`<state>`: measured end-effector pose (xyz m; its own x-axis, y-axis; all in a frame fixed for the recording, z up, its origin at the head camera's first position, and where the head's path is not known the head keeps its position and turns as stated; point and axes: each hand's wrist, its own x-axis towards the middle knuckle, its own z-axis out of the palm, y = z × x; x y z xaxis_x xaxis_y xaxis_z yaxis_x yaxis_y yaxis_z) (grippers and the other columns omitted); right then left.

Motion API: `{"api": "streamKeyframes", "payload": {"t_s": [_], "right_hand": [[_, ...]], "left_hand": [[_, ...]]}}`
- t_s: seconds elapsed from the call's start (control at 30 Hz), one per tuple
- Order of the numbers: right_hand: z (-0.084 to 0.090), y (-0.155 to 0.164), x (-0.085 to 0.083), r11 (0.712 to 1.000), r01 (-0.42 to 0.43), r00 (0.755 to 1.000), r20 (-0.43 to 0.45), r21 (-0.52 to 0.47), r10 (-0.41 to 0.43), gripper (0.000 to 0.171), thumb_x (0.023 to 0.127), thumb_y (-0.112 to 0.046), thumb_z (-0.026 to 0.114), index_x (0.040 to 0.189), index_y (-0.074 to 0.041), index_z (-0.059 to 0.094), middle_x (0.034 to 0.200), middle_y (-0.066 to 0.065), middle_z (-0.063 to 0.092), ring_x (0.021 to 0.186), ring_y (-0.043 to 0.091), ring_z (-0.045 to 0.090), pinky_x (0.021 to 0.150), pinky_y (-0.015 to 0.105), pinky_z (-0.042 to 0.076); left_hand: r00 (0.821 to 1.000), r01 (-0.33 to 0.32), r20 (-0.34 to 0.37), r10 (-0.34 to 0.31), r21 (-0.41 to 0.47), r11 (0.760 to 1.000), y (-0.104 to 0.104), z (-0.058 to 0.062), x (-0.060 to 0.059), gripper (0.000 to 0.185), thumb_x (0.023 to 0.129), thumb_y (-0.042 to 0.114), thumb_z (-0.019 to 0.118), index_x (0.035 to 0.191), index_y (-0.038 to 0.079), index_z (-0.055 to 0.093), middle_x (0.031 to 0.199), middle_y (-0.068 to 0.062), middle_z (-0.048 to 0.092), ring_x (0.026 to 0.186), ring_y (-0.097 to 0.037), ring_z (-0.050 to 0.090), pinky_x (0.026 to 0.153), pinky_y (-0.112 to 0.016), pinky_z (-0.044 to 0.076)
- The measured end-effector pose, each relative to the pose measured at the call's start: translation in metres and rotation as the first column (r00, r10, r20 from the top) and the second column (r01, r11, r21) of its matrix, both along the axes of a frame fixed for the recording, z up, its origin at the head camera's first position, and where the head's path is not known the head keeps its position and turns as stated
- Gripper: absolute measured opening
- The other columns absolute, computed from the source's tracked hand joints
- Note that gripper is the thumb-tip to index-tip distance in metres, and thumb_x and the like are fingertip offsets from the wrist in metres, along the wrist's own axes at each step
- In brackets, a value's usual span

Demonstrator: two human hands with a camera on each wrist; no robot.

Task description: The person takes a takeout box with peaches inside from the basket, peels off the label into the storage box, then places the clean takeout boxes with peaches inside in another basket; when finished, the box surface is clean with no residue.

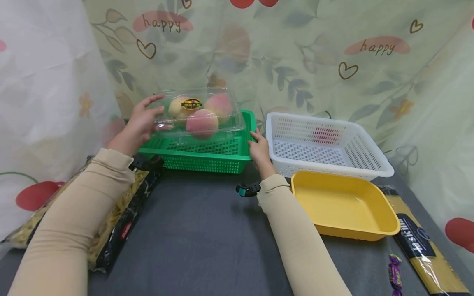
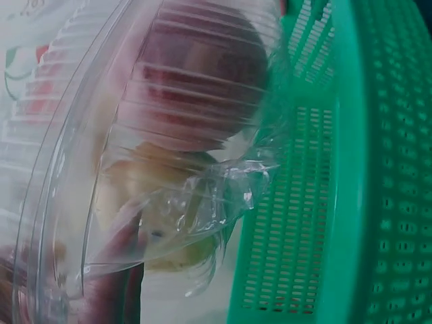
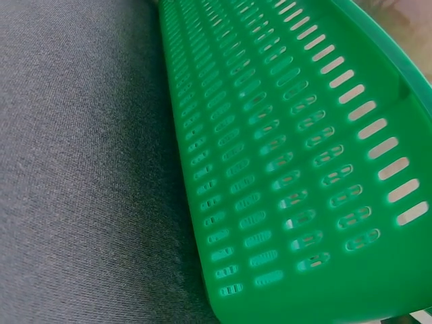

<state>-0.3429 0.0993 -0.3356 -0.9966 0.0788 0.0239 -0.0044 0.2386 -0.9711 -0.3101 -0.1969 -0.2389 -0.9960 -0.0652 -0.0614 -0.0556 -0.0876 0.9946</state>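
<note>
"What lies nearest you?"

"To my right, a purple candy (image 1: 395, 274) and a black-labelled packet (image 1: 416, 234). A black-edged bag (image 1: 127, 218) lies on the left, partly hidden by my sleeve. The yellow tray (image 1: 344, 205) stands a little farther off than the candy."

"And your fingers?"

"My left hand (image 1: 138, 123) grips the left end of the clear box (image 1: 235, 119), fingers spread along that end. Three round fruits (image 1: 201, 123), one yellowish and two pink, sit inside it, just right of my fingertips."

"Where is the box itself?"

"Over the green basket (image 1: 203, 162); whether it touches the basket, I can't tell. My right hand (image 1: 261, 152) touches that basket's right end, though I can't tell if the fingers curl round the rim."

"Beyond that?"

"The white basket (image 1: 311, 152) stands just right of my right hand, and a patterned cloth (image 1: 259, 61) hangs at the back."
</note>
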Motion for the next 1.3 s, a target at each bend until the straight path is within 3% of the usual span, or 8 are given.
{"api": "streamKeyframes", "payload": {"t_s": [0.13,0.23,0.37,0.57,0.8,1.03,1.2,1.3], "right_hand": [[0.000,0.001,0.001,1.000,-0.004,1.000,-0.001,0.001,0.004,0.046,0.099,-0.009,0.040,0.144,-0.009,0.035,0.157,-0.007,0.013,0.146,0.017,0.007,0.116,0.036,0.019],[0.001,0.001,0.001,1.000,-0.006,1.000,0.004,-0.012,0.006,0.046,0.099,-0.008,0.040,0.144,-0.009,0.035,0.157,-0.007,0.013,0.146,0.017,0.007,0.116,0.036,0.019],[0.002,0.003,0.000,0.999,-0.003,1.000,0.013,-0.033,0.004,0.046,0.098,-0.007,0.041,0.144,-0.010,0.037,0.157,-0.007,0.015,0.146,0.017,0.008,0.116,0.036,0.018],[0.002,0.004,-0.001,1.000,-0.023,1.000,0.009,-0.017,0.023,0.047,0.098,-0.007,0.043,0.144,-0.009,0.036,0.157,-0.004,0.014,0.146,0.018,0.008,0.117,0.036,0.016],[0.003,0.004,-0.001,0.999,-0.034,0.999,0.003,0.035,0.034,0.048,0.097,-0.007,0.044,0.144,-0.007,0.035,0.158,-0.003,0.014,0.146,0.019,0.008,0.116,0.035,0.019],[0.007,0.005,0.001,0.998,-0.049,0.999,0.017,0.049,0.049,0.049,0.097,-0.005,0.044,0.145,-0.007,0.033,0.158,-0.001,0.011,0.146,0.020,0.007,0.117,0.035,0.017],[0.008,0.006,0.002,0.996,-0.067,0.998,0.021,0.067,0.066,0.050,0.097,-0.004,0.043,0.145,-0.006,0.032,0.158,0.001,0.010,0.146,0.020,0.006,0.117,0.035,0.014],[0.008,0.005,0.002,0.994,-0.075,0.997,0.019,0.085,0.073,0.050,0.097,-0.004,0.043,0.145,-0.006,0.032,0.158,0.001,0.010,0.146,0.020,0.005,0.117,0.035,0.013]], "left_hand": [[1.000,0.007,-0.023,-0.007,-0.002,1.000,-0.005,0.001,0.018,0.048,0.098,0.013,0.045,0.143,0.027,0.037,0.157,-0.006,0.004,0.044,-0.004,0.034,0.067,-0.029,0.057],[0.999,0.018,-0.042,-0.018,-0.004,1.000,-0.010,-0.001,0.035,0.049,0.097,0.016,0.046,0.144,0.027,0.036,0.150,-0.007,0.020,0.053,-0.003,0.049,0.067,-0.029,0.057],[0.996,0.059,-0.071,-0.058,0.000,0.998,-0.017,-0.004,0.056,0.051,0.097,0.020,0.048,0.145,0.027,0.034,0.123,-0.001,0.038,0.072,-0.010,0.065,0.068,-0.029,0.057],[0.986,0.139,-0.092,-0.139,-0.002,0.990,-0.025,-0.009,0.082,0.055,0.096,0.019,0.050,0.147,0.022,0.028,0.113,-0.002,0.043,0.073,-0.011,0.067,0.068,-0.029,0.057],[0.969,0.215,-0.119,-0.217,-0.031,0.976,-0.037,-0.026,0.112,0.054,0.095,0.023,0.052,0.145,0.022,0.032,0.104,0.007,0.060,0.074,-0.010,0.069,0.066,-0.028,0.057],[0.973,0.191,-0.105,-0.208,-0.149,0.970,-0.040,-0.042,0.136,0.044,0.096,0.025,0.052,0.138,0.027,0.040,0.105,0.008,0.055,0.079,-0.005,0.064,0.066,-0.024,0.055],[0.971,0.195,-0.107,-0.213,-0.155,0.969,-0.039,-0.052,0.148,0.041,0.096,0.022,0.052,0.136,0.028,0.043,0.099,0.007,0.060,0.078,-0.007,0.067,0.064,-0.025,0.055],[0.973,0.182,-0.104,-0.208,-0.216,0.959,-0.038,-0.058,0.155,0.041,0.097,0.023,0.051,0.136,0.030,0.043,0.096,0.009,0.061,0.079,-0.006,0.067,0.066,-0.025,0.054]]}}
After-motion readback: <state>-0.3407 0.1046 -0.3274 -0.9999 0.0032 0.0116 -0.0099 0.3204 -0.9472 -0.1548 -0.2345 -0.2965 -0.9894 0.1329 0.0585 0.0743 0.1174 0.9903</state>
